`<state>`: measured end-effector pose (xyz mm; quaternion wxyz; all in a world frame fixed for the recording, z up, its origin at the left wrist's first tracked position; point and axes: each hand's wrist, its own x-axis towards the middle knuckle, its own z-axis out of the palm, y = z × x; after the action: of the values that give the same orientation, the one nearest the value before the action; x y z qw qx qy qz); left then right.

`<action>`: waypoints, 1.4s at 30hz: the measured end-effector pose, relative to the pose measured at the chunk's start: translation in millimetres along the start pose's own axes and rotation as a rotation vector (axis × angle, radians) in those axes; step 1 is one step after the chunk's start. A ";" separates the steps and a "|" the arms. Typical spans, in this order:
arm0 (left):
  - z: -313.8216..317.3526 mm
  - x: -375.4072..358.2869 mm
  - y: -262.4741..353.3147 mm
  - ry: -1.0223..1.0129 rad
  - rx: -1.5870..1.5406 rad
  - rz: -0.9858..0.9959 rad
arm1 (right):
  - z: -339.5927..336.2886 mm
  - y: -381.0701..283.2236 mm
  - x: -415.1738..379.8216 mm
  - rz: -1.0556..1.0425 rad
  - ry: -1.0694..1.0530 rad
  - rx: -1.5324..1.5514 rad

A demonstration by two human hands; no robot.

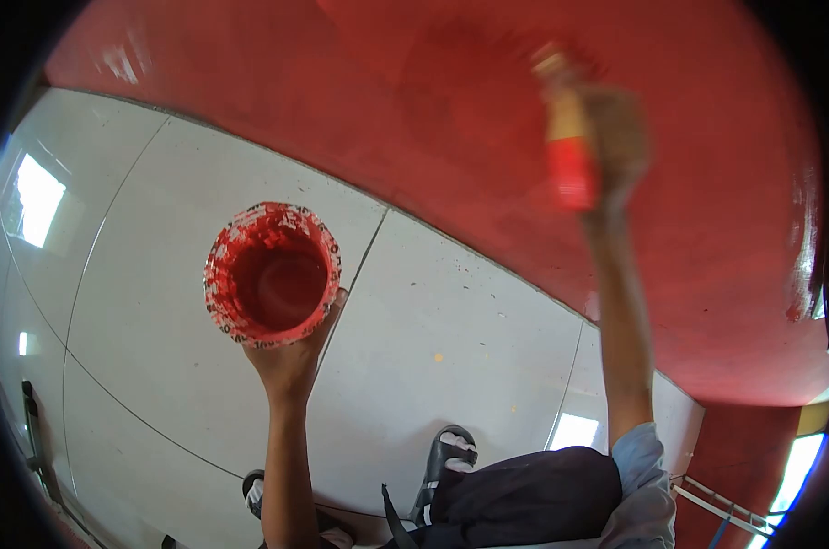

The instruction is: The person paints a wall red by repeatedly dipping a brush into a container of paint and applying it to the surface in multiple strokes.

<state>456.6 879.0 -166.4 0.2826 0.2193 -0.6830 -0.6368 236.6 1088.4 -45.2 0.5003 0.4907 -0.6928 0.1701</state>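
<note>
My left hand (291,366) is wrapped round the lower side of a paint can (220,316), holding it over the floor. Red paint coats the can's inside and is smeared on its rim; more lies at the bottom. Up at the right, my right hand (620,137) grips a paintbrush (570,151) with a red and yellowish handle. The brush head points up at the red wall (414,101). Motion blurs this hand and the brush, so whether the bristles touch the wall cannot be told.
White floor tiles (158,366) meet the wall along a slanting edge, with small paint specks nearby. My sandalled foot (451,448) is below. A white metal frame (725,508) stands at the lower right. Dark objects (35,430) lie at the left edge.
</note>
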 end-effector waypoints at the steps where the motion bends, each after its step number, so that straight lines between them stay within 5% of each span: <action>1: 1.6 0.5 3.7 0.015 -0.011 0.008 | -13.4 -11.4 27.7 -0.021 0.045 -0.179; 2: 3.3 1.3 5.8 0.033 -0.024 0.021 | -22.3 -21.8 43.5 -0.047 0.096 -0.360; 5: 5.4 -0.4 7.8 0.057 -0.027 0.024 | -2.1 -2.2 -7.5 -0.175 -0.018 -0.229; 8: 2.5 -2.9 8.1 0.010 -0.038 0.054 | 33.8 -48.1 -105.5 -0.039 -0.491 -0.049; 11: 0.0 0.3 0.8 -0.005 -0.048 0.101 | 26.3 -58.0 -115.4 0.019 -0.561 0.083; 13: -0.6 -0.9 6.9 0.030 0.011 0.085 | -1.1 -19.2 -72.5 -0.018 -0.474 -0.246; 14: -0.2 -2.1 7.9 0.049 0.038 0.078 | -18.1 5.0 -61.5 0.158 -0.300 -0.105; 16: 1.8 0.9 2.9 0.060 0.052 0.073 | -40.4 18.1 -30.6 0.180 -0.046 -0.091; 18: 1.4 2.6 5.0 0.006 0.043 0.038 | -55.7 7.2 -2.1 -0.109 0.094 -0.336; 21: 4.5 -1.5 14.5 0.034 0.021 0.074 | -32.8 -29.9 -88.2 0.018 -0.440 -0.182; 23: 2.7 -3.9 13.1 0.047 0.030 0.133 | -15.6 -56.1 -132.6 -0.164 -0.665 -0.206; 27: -2.3 -7.4 14.7 0.004 0.015 0.096 | -47.3 -23.6 -61.4 0.378 -0.442 0.331; 28: -2.9 -7.5 12.6 -0.031 -0.012 0.069 | -60.8 -4.9 -37.8 0.235 -0.333 -0.056; 30: -5.0 -7.3 7.6 -0.095 -0.077 0.029 | -83.1 -16.4 34.8 0.168 -0.067 -0.238; 32: 4.3 -8.7 10.3 -0.103 -0.062 0.051 | -89.7 -5.5 25.6 -0.078 0.017 -0.337; 38: 2.1 -12.2 8.6 -0.197 0.055 0.016 | -47.0 -62.5 -96.9 -0.007 -0.702 -0.148; 41: -2.6 -11.4 7.6 -0.207 0.033 -0.003 | -50.7 -44.5 -93.8 0.095 -0.525 0.104; 42: -1.7 -10.8 8.4 -0.204 0.025 -0.010 | -61.6 -24.6 -83.3 0.036 -0.507 -0.093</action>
<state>466.3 885.7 -159.2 0.2056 0.1604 -0.7151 -0.6485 291.5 1164.3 -95.9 0.3295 0.4816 -0.8119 0.0187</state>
